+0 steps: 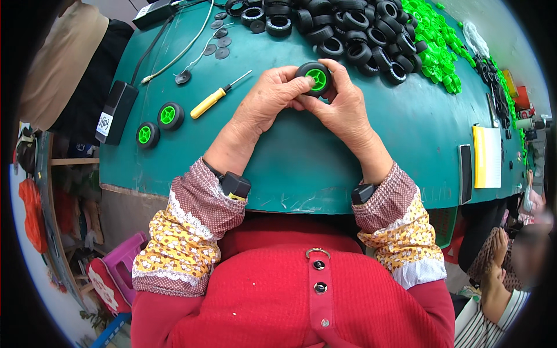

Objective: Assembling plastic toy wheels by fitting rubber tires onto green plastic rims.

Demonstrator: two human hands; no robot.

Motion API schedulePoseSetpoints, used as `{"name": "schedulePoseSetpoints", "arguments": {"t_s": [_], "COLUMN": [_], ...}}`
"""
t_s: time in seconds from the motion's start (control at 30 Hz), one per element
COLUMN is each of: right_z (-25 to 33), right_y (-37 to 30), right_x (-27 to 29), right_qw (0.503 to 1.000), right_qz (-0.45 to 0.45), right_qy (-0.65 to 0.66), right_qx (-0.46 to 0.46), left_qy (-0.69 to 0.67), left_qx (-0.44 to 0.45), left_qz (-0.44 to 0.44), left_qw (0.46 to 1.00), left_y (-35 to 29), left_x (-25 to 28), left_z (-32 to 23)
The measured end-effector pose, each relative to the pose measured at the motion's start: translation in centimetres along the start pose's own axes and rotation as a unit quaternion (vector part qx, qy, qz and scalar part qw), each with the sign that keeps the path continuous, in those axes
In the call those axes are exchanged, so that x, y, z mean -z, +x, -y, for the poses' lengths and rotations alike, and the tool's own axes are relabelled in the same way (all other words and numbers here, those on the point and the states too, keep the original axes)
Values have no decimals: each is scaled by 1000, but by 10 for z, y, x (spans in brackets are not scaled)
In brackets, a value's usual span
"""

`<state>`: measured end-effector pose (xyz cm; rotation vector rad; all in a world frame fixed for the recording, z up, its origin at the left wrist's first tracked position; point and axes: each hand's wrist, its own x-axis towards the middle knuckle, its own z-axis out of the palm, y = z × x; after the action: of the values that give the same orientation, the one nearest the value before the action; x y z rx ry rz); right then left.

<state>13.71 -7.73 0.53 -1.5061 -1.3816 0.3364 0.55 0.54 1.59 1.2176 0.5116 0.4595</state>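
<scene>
Between my two hands is a small toy wheel (pixel 317 79), a black tyre around a bright green spoked hub, held up on its edge with the hub facing me. My left hand (pixel 272 95) grips it from the left, its thumb lying on the hub. From the right, my right hand (pixel 346 104) closes around the tyre, index finger over the top and thumb below. Two wheels of the same kind, one wheel (pixel 170 116) and another wheel (pixel 148 135), lie on the table to the left. Nearer my left hand rests a yellow-handled screwdriver (pixel 209 103), its tip pointing away.
A heap of black tyres (pixel 354 35) covers the far middle of the green table (pixel 278 162). Beside it lies a pile of green hubs (pixel 438 52). A black box (pixel 116 113) and a cable (pixel 180 55) are at left; a phone (pixel 465 174) and notepad (pixel 487 156) at right.
</scene>
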Motion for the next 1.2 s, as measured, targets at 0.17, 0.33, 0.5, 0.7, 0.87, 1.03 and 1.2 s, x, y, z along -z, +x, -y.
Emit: {"name": "schedulePoseSetpoints", "arguments": {"t_s": [0.17,0.33,0.5,0.7,0.87,1.03,1.2], "right_z": [4,6,4,8,14,10,4], "right_y": [1,-5,-2,-2,1,-1,-5], "right_x": [0,-4,-2,6,5,7,28], "right_qw": [998,999,999,999,999,999,998], "right_qz": [-22,-29,-17,17,26,-5,36], "right_qy": [-60,-24,-30,9,-6,-43,-7], "right_qx": [26,-22,36,-40,-35,15,-50], "left_qy": [-7,35,7,-145,-73,38,44], "left_qx": [-44,-63,-39,47,33,2,-42], "left_qz": [-11,26,33,-17,-24,-19,12], "left_qw": [999,997,999,988,997,999,998], "left_y": [1,1,0,2,1,4,8], "left_x": [-2,-2,-1,-4,6,-6,-8], "left_z": [4,2,3,2,-1,-3,6]}}
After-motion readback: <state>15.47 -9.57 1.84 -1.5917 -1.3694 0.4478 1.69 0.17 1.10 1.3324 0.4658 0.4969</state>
